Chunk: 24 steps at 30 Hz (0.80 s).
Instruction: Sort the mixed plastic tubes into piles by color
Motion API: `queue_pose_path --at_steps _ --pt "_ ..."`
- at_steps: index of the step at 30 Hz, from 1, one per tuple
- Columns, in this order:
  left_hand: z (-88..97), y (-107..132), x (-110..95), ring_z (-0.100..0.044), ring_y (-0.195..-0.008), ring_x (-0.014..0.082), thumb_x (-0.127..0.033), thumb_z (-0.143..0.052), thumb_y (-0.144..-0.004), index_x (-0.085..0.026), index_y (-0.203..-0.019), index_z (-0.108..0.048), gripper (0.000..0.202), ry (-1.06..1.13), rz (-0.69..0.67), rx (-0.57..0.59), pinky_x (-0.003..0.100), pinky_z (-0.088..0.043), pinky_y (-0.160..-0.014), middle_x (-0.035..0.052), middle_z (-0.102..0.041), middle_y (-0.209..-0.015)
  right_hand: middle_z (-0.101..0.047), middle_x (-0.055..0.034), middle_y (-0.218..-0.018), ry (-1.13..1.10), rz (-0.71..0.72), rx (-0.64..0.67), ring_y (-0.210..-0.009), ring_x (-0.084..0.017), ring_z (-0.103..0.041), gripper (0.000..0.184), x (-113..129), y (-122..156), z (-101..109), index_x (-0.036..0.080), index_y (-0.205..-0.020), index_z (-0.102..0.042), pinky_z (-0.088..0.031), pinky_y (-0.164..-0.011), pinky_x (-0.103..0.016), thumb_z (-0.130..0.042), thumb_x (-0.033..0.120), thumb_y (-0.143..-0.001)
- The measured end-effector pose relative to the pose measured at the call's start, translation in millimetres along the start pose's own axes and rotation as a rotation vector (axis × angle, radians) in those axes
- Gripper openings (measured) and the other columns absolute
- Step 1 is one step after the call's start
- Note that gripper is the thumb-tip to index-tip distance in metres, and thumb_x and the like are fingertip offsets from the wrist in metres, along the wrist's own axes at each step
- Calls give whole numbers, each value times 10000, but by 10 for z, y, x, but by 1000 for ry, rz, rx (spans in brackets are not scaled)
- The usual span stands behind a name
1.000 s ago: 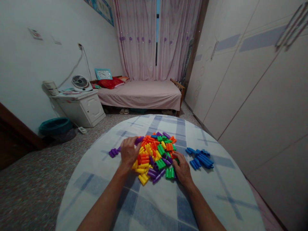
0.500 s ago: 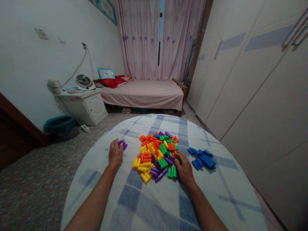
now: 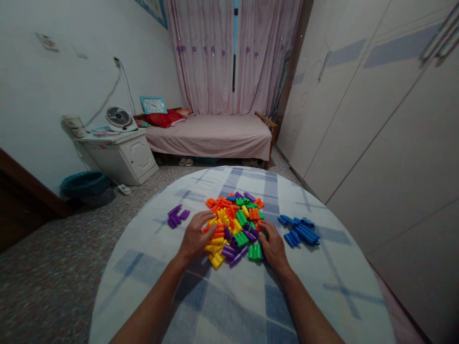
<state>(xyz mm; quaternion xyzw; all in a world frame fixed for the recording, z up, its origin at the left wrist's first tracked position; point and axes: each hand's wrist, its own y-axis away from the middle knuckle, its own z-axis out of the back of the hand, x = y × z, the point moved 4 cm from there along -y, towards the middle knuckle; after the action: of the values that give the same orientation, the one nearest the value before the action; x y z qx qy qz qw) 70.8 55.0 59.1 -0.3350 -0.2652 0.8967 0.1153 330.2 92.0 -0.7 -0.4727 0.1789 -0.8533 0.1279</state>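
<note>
A mixed heap of plastic building pieces (image 3: 239, 226) in orange, yellow, green and purple lies mid-table, with a little blue at its far side. At the heap's left edge, over yellow and orange pieces, my left hand (image 3: 195, 235) has its fingers apart and nothing in them. My right hand (image 3: 273, 244) rests against the right edge by the green pieces (image 3: 255, 252); its fingertips are partly hidden, so whether it grips anything is unclear. Several purple pieces (image 3: 175, 217) form a small group at left. A pile of blue pieces (image 3: 301, 231) lies at right.
The round table wears a blue-and-white checked cloth (image 3: 229, 306). Beyond its far edge stands a bed (image 3: 211, 136). A white cabinet (image 3: 132, 155) with a fan (image 3: 120, 117) and a bin (image 3: 85, 184) are at left. Wardrobe doors (image 3: 358, 119) line the right.
My left hand has let go of purple pieces at the left group and moved right to the heap. My right hand has barely moved. The camera view has shifted slightly.
</note>
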Motion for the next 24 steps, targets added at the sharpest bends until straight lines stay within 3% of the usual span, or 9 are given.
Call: queue_pose_path --at_steps 4,10,14,18,24 --pt "-262 101 -266 -530 -1083 232 -211 -603 -763 -210 -1034 -626 272 -62 -102 151 424 -428 -977 80 -626 -1091 -591 -100 -1173 -3 3 1 -1125 -230 -523 271 -1 1 2 187 -1013 -627 -392 -1001 -435 -464 235 -803" --pt "-436 123 -221 -541 -1017 243 -192 -589 -759 -200 -1053 -621 296 -139 -49 174 421 -450 -915 90 -623 -1028 -590 -104 -1172 6 -9 14 -1126 -232 -523 276 7 -4 5 180 -1010 -629 -389 -1001 -429 -458 237 -801" --pt "-440 92 -229 -553 -975 234 -189 -606 -741 -180 -916 -613 175 -93 -21 169 406 -455 -894 79 -627 -942 -589 -110 -1172 0 -7 13 -1127 -231 -520 284 20 0 8 169 -1017 -627 -389 -1001 -428 -454 231 -800" --pt "-442 122 -213 -563 -993 227 -176 -618 -717 -195 -802 -586 92 -3 49 108 407 -448 -914 62 -634 -926 -592 -98 -1170 -7 -5 6 -1121 -231 -525 276 20 2 10 188 -1010 -630 -395 -995 -434 -458 225 -798" --pt "-329 135 -148 -601 -916 179 -254 -607 -759 -210 -837 -599 91 229 236 -102 347 -473 -871 28 -645 -897 -593 -105 -1169 -7 -6 8 -1124 -231 -523 271 -4 -3 -3 182 -1001 -634 -397 -996 -435 -458 227 -799"
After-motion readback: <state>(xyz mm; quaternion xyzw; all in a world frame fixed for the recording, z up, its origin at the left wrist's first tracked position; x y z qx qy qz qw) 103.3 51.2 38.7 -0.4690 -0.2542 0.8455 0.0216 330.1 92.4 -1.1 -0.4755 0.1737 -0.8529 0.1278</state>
